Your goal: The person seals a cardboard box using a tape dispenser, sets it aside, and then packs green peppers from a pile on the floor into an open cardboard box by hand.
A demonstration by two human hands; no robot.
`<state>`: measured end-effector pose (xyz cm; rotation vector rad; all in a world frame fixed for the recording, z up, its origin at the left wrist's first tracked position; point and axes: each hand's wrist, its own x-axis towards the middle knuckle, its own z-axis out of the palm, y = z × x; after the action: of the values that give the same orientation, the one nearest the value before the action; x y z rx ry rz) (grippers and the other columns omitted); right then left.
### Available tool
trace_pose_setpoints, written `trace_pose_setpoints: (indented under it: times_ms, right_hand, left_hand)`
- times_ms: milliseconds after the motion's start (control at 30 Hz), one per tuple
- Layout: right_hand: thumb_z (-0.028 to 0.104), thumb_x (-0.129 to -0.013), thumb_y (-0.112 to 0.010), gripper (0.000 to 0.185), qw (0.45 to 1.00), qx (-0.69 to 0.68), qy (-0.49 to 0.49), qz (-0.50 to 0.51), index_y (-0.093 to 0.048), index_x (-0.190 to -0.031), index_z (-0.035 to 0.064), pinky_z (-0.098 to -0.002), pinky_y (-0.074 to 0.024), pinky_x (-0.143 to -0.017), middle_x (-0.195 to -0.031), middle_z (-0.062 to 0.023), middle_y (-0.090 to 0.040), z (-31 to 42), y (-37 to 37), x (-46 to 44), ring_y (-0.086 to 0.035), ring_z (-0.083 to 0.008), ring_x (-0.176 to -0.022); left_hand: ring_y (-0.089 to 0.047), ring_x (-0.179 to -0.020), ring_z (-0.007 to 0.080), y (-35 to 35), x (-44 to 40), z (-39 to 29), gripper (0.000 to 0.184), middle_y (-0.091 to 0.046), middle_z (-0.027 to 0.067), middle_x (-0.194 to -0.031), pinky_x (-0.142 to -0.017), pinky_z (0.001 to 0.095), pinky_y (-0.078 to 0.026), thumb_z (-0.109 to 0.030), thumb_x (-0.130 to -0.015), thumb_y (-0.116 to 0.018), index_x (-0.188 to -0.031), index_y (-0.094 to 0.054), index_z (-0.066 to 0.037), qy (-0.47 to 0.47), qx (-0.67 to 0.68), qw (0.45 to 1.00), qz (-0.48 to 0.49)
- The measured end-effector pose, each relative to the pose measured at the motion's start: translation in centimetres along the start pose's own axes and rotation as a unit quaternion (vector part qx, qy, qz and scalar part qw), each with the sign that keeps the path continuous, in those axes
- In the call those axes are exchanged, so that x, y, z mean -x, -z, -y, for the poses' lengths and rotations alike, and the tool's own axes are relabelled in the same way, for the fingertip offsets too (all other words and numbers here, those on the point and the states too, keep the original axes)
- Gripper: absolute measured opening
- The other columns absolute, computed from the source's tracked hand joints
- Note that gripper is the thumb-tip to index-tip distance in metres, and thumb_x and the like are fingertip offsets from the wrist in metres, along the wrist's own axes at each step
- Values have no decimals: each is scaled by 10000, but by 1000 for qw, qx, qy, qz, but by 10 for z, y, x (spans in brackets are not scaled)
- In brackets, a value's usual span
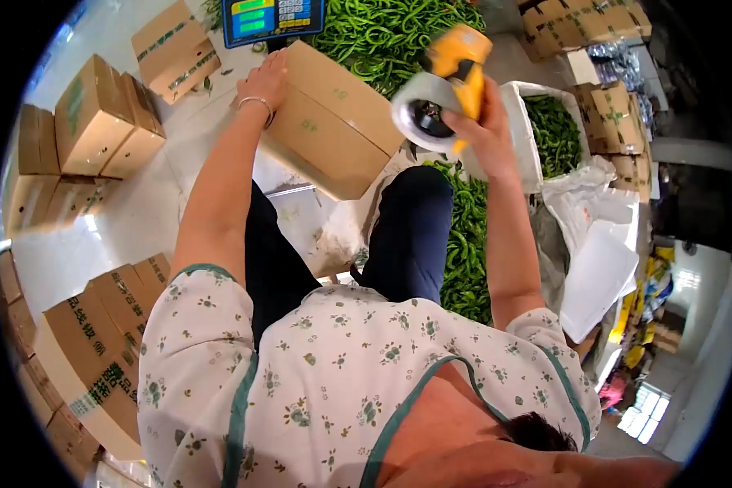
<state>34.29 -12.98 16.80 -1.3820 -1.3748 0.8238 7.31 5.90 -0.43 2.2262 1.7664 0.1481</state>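
Observation:
A closed cardboard box (329, 122) stands tilted in front of my knees, a seam running along its upper face. My left hand (264, 85), with a bracelet at the wrist, rests on the box's left edge, its fingers at the top corner. Raised to the right of the box, my right hand (484, 130) is wrapped round a yellow tape dispenser (461, 61) that carries a large roll of tape (421, 110). The dispenser is slightly blurred and seems apart from the box.
Green peppers (366, 37) lie heaped behind the box and beside my right leg. A blue scale (272, 18) stands at the top. A white foam box of peppers (551, 134) is on the right. Cardboard boxes (93, 118) are stacked at left.

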Motion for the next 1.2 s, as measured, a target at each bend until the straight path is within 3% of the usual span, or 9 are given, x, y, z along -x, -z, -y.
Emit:
trace_pose_setpoints:
  times_ms: [133,333,467,567,667,733,800,933,1200]
  right_hand:
    - [248,-700,-747,642,990,88,67,83,-428,-1207,17,-297,-429,-830,-1033,-73,-566,3,-76,-40,-533,-155,-947]
    - [291,-691,-733,663,954,274,32,114,-387,-1200,45,-364,-418,-883,-1061,-176,-561,-58,-146,-40,-548,-324,-986]
    - [308,-685,-720,697,969,223,-34,95,-355,-1209,30,-375,-413,-891,-1042,-179,-558,-58,-143,-34,-548,-330,-981]
    - [281,-686,-726,699,969,230,3,92,-349,-1216,26,-367,-414,-887,-1031,-194,-551,-52,-144,-32,-546,-329,-970]
    - [315,-717,-703,732,962,255,-20,95,-316,-1274,41,-338,-408,-884,-1081,-120,-539,-48,-143,-25,-527,-244,-994]
    - [237,-711,-718,656,992,99,-10,83,-390,-1240,30,-320,-399,-921,-1117,-94,-549,-46,-151,-22,-525,-274,-1045]
    - [240,-711,-717,659,993,84,0,88,-388,-1242,30,-324,-399,-921,-1119,-98,-547,-34,-154,-14,-524,-278,-1045]
    - [246,-711,-716,666,988,121,-8,94,-383,-1247,31,-331,-399,-921,-1123,-105,-543,-26,-153,9,-522,-285,-1047]
    - [258,-711,-713,679,988,131,7,84,-375,-1255,33,-344,-399,-922,-1131,-119,-535,-22,-147,36,-518,-301,-1049]
  left_hand:
    - [-467,-1172,232,-8,3,7,489,-317,-49,-1438,-920,504,-364,-247,-925,-367,-1402,-257,-247,-12,-10,999,-51]
    - [-466,-1151,222,-25,11,9,502,-362,-22,-1399,-917,495,-353,-153,-881,-420,-1369,-320,-214,-52,9,992,-113]
    - [-447,-1160,245,-13,13,10,473,-389,-26,-1372,-934,514,-322,-194,-889,-433,-1354,-347,-189,-47,93,991,-87]
    - [-515,-1102,235,-23,-15,16,411,-518,10,-1246,-915,452,-380,-209,-878,-503,-1280,-454,-137,-30,315,938,-142]
    - [-577,-935,172,59,14,13,341,-600,39,-1067,-870,328,-431,-227,-845,-585,-1150,-555,-79,-187,628,751,-87]
    - [-570,-905,152,122,75,-7,301,-615,51,-978,-840,309,-454,-184,-809,-634,-1061,-583,-28,-222,803,549,74]
    - [-578,-892,173,169,122,-23,243,-621,76,-945,-763,307,-460,-162,-822,-612,-1003,-601,0,-393,758,486,185]
    - [-558,-918,220,279,214,-75,309,-623,137,-981,-814,332,-436,-253,-818,-623,-942,-647,29,-618,707,186,290]
    - [-464,-912,176,354,310,-102,459,-665,35,-840,-816,285,-374,-409,-909,-468,-836,-686,-12,-700,647,93,288]
